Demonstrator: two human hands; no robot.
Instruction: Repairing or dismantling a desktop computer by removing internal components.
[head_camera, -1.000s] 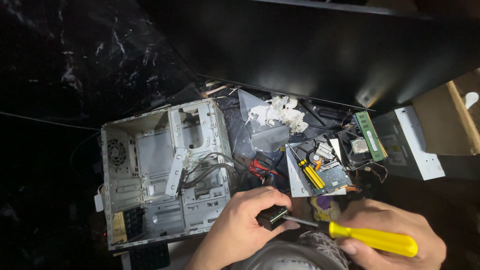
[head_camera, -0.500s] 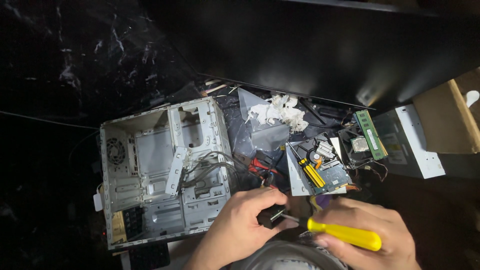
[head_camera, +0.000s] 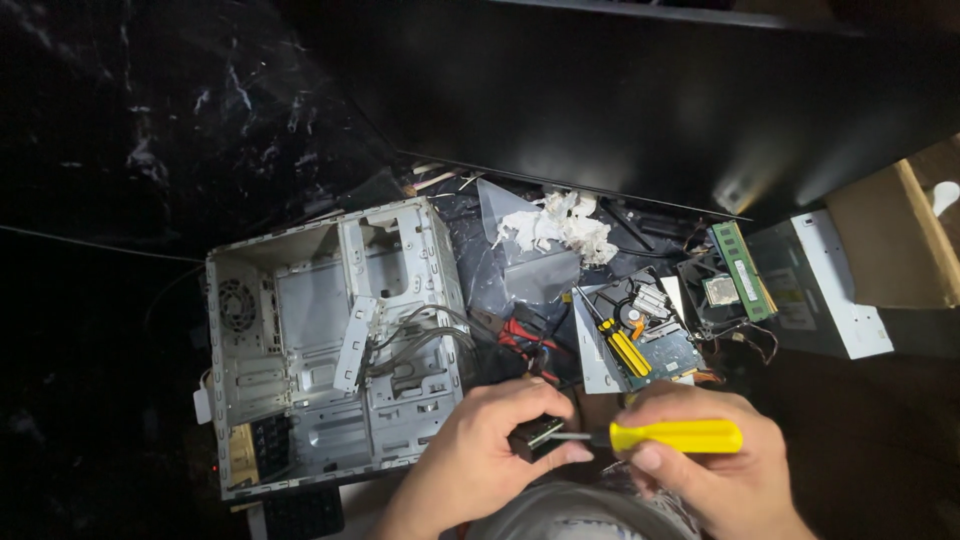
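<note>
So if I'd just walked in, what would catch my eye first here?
Probably the yellow-handled screwdriver at the bottom, gripped in the right hand with its tip at a small dark part pinched in the left hand. Next, the gutted metal computer case lying open on the left. To the right sits a heap of loose parts, with a second yellow screwdriver on a circuit board.

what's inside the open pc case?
Inside the open metal case: bare steel walls, a rear fan grille, a loose metal bracket and a bundle of grey cables spilling out. No board visible. The lower corner is hidden by the left hand.
</note>
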